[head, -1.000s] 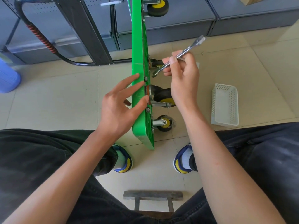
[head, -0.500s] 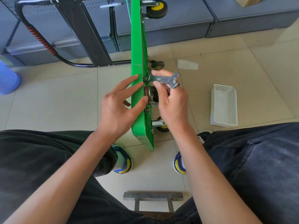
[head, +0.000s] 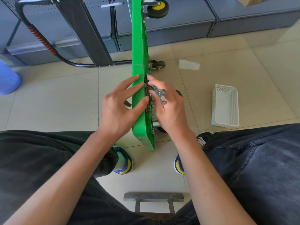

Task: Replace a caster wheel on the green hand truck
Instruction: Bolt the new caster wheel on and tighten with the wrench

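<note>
Green plastic hand truck deck [head: 138,101] stands on its long edge on the tiled floor [head: 56,103], between the seated person's knees, its underside facing right. The right hand [head: 168,108] grips a short silver open-ended wrench [head: 158,93], whose far end meets a fastener at the deck's rim; the caster being fitted sits mostly hidden behind that hand. The left hand [head: 120,108] has fingers spread straight, pressing the deck's top face to steady it. Judgement: keep the wrench seated squarely and swing in short arcs, since the deck face blocks travel to the left. Open floor lies right, up to a white perforated plastic basket [head: 225,106]; grey metal shelving [head: 178,30] closes off the far side.
</note>
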{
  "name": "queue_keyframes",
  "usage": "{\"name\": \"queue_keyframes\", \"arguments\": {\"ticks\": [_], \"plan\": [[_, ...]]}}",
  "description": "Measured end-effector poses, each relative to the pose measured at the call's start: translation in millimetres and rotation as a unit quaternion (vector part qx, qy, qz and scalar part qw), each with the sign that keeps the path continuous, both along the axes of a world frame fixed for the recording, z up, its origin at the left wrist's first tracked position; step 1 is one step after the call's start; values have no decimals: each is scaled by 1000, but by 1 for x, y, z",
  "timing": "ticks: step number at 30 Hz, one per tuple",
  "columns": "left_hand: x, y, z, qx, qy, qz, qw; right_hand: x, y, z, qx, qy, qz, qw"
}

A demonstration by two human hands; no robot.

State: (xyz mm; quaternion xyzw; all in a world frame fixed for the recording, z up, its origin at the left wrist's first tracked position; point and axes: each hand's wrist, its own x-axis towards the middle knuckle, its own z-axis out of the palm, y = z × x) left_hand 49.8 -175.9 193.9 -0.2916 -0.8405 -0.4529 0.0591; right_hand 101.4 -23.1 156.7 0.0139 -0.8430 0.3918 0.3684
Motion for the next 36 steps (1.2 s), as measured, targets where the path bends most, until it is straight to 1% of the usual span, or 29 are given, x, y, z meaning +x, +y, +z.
{"name": "queue_keyframes", "arguments": {"ticks": [2,6,15,19,23,26,31,36], "plan": [[0,0,0,2,-1,-1,1000,-2,0,1,-3,-4,-6,1000],[1,0,0,5,-5,1,1000,-7,3,6,-59,-25,-19,998],[0,0,1,0,-8,6,1000,-32,10,17,-81,-49,-18,995],[0,0,1,-4,-8,8,1000,-38,9,18,-96,-40,-12,995],[1,1,1,-2,-9,6,1000,-48,12,21,-110,-49,-28,992],[1,1,1,-3,-11,9,1000,-55,16,22,-139,-68,-46,987],[0,0,2,-7,-16,9,1000,-66,23,19,-234,-87,-57,967],[1,0,2,-11,-16,6,1000,-75,28,23,-249,-110,-39,961]]}}
